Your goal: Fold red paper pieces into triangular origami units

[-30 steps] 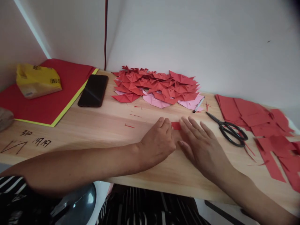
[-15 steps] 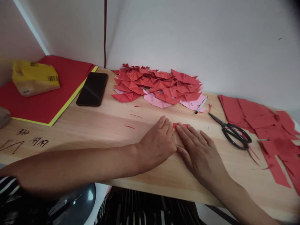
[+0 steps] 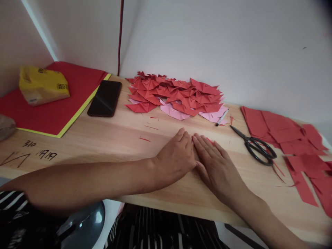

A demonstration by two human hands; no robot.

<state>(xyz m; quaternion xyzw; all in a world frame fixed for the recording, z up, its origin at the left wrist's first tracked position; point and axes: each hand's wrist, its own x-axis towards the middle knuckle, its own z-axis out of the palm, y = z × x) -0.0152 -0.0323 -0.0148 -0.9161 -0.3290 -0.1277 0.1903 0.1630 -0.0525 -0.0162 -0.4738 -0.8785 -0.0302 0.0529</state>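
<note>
My left hand (image 3: 176,159) and my right hand (image 3: 217,166) lie flat side by side on the wooden table (image 3: 109,138), fingertips touching, both open and pressing down. They cover a small red paper piece (image 3: 210,141), of which only a sliver shows beside my right fingers. Behind the hands lies a pile of folded red paper shapes (image 3: 178,91) on pink sheets (image 3: 171,112).
Black scissors (image 3: 256,147) and a pen (image 3: 222,117) lie right of my hands, with cut red paper squares (image 3: 285,133) beyond them. A black phone (image 3: 105,98), a stack of red sheets (image 3: 59,109) and a yellow packet (image 3: 43,84) are at the left. White walls stand close behind.
My right hand has slid left up against my left hand, and the red paper between them is now almost fully covered.
</note>
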